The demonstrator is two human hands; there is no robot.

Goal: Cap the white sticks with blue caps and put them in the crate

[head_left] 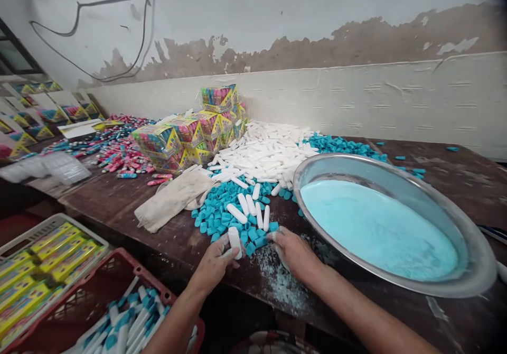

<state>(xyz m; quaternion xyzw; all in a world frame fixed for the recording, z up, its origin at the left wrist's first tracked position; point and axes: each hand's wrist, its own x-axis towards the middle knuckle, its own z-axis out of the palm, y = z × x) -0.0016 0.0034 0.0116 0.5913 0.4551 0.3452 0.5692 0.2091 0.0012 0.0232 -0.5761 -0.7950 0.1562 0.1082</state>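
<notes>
My left hand (pixel 222 258) is closed around a white plastic tube (pixel 234 240), held tilted above the table's front edge. To the right, my right hand (pixel 293 252) has its fingers curled at the edge of a pile of blue caps (pixel 222 206), pinching a blue cap (pixel 271 235) at the fingertips. Several loose white tubes (pixel 242 204) lie on top of the caps. Behind them spreads a large heap of white tubes (pixel 269 145).
A wide metal basin (pixel 481 253) of pale blue powder stands at right. A cloth glove (pixel 170 201) and stacked wrapped packs (pixel 190 132) lie left of the heap. Below left are a red crate (pixel 130 261) of capped tubes and a white crate (pixel 93 232) of yellow boxes.
</notes>
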